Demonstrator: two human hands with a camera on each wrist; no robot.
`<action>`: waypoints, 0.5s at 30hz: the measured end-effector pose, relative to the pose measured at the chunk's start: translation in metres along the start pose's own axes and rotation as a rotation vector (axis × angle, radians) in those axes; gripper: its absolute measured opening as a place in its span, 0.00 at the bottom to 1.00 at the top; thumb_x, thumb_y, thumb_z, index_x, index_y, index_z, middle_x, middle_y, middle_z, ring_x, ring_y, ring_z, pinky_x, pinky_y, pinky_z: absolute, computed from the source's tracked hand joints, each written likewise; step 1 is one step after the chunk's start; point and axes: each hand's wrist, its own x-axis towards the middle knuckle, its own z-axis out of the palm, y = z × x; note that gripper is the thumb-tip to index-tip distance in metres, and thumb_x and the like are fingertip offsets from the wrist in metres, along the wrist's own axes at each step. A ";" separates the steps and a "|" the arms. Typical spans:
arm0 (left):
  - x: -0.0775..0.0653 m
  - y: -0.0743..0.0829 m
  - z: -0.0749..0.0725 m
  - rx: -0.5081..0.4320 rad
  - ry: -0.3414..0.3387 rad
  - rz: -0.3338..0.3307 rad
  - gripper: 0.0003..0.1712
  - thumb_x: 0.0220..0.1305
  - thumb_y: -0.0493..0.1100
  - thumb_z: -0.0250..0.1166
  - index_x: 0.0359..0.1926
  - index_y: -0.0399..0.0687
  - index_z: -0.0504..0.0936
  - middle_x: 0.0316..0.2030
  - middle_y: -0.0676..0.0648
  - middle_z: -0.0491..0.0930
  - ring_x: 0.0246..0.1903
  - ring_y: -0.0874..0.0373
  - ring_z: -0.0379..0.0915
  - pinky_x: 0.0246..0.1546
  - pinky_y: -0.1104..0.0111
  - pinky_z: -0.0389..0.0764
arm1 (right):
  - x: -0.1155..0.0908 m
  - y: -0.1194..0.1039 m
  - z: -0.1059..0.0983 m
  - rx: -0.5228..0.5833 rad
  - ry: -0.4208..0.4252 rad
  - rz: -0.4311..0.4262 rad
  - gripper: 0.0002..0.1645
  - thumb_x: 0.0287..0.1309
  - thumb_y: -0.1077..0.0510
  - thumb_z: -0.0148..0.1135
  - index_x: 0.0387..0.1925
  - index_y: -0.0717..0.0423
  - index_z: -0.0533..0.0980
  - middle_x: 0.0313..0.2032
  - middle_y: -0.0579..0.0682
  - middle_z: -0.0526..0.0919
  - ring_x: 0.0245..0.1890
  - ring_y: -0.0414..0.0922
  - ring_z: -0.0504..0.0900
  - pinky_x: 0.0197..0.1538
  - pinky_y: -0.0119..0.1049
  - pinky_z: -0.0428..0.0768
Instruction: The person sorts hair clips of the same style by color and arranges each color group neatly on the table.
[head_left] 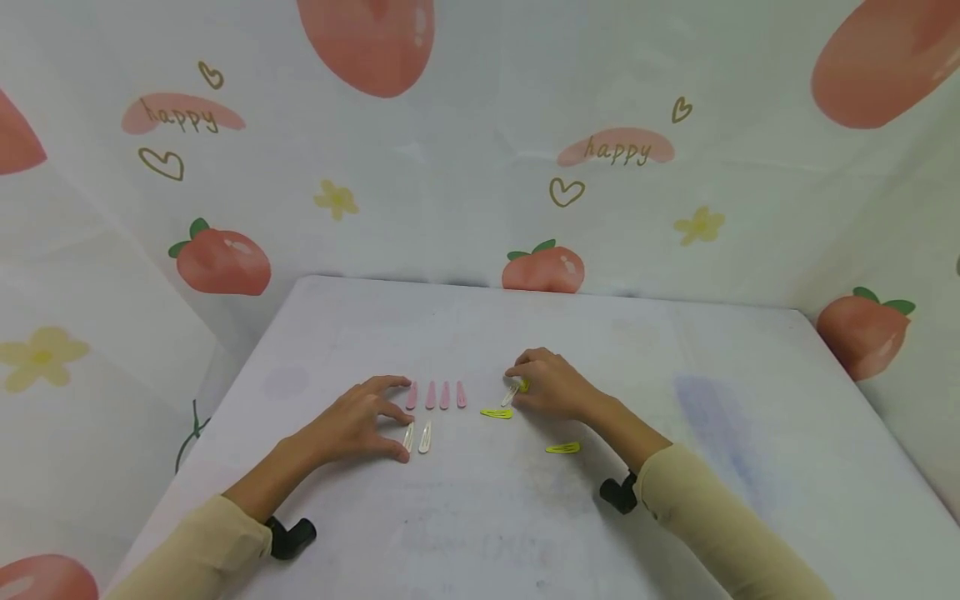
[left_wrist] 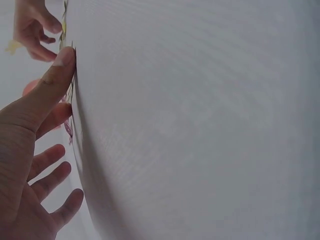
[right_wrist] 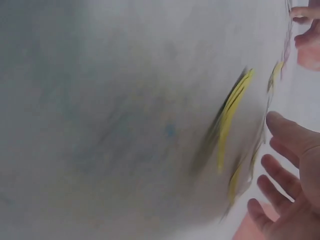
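Observation:
In the head view my left hand (head_left: 367, 421) is spread low over the table at the left of the hair clips. Its thumb and index fingertips touch the two ends of a white hair clip (head_left: 408, 437); a second white clip (head_left: 425, 437) lies just right of it. Another fingertip reaches the leftmost pink hair clip (head_left: 412, 396). My right hand (head_left: 553, 383) is beside a white clip (head_left: 510, 394) and a partly hidden yellow clip (head_left: 524, 386). Its fingers look loosely bent and apart in the right wrist view, with no clip visibly pinched.
Several pink clips (head_left: 445, 395) stand in a row. One yellow clip (head_left: 497, 413) lies left of my right wrist, another (head_left: 562, 448) nearer the front. The white table (head_left: 480, 517) meets a peach-patterned cloth (head_left: 450, 167) behind. A black device (head_left: 292, 537) is on the left wrist.

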 end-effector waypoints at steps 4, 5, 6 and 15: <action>-0.001 0.002 -0.001 -0.004 0.000 -0.002 0.32 0.38 0.65 0.80 0.43 0.51 0.91 0.63 0.44 0.74 0.64 0.42 0.66 0.60 0.43 0.69 | -0.002 0.005 0.000 0.003 0.004 -0.012 0.19 0.57 0.54 0.72 0.50 0.54 0.85 0.50 0.51 0.82 0.58 0.51 0.74 0.61 0.51 0.72; -0.001 0.002 -0.001 -0.006 0.000 -0.002 0.32 0.38 0.65 0.80 0.43 0.51 0.91 0.63 0.43 0.74 0.64 0.42 0.66 0.60 0.43 0.69 | -0.003 0.005 0.000 0.003 0.009 -0.015 0.18 0.57 0.54 0.72 0.49 0.55 0.85 0.49 0.51 0.82 0.58 0.51 0.74 0.61 0.52 0.72; -0.001 0.002 -0.002 -0.007 0.001 -0.001 0.33 0.38 0.64 0.80 0.43 0.50 0.91 0.63 0.43 0.74 0.64 0.42 0.65 0.60 0.42 0.69 | -0.003 0.006 0.001 0.003 0.017 -0.018 0.17 0.57 0.54 0.73 0.48 0.55 0.85 0.49 0.51 0.82 0.58 0.51 0.74 0.60 0.53 0.72; -0.002 0.003 -0.001 -0.009 -0.001 -0.004 0.33 0.39 0.65 0.80 0.43 0.50 0.91 0.63 0.44 0.73 0.64 0.42 0.66 0.60 0.43 0.69 | -0.002 0.002 0.005 -0.029 0.107 -0.010 0.06 0.54 0.55 0.75 0.27 0.48 0.84 0.39 0.45 0.83 0.49 0.48 0.78 0.53 0.50 0.75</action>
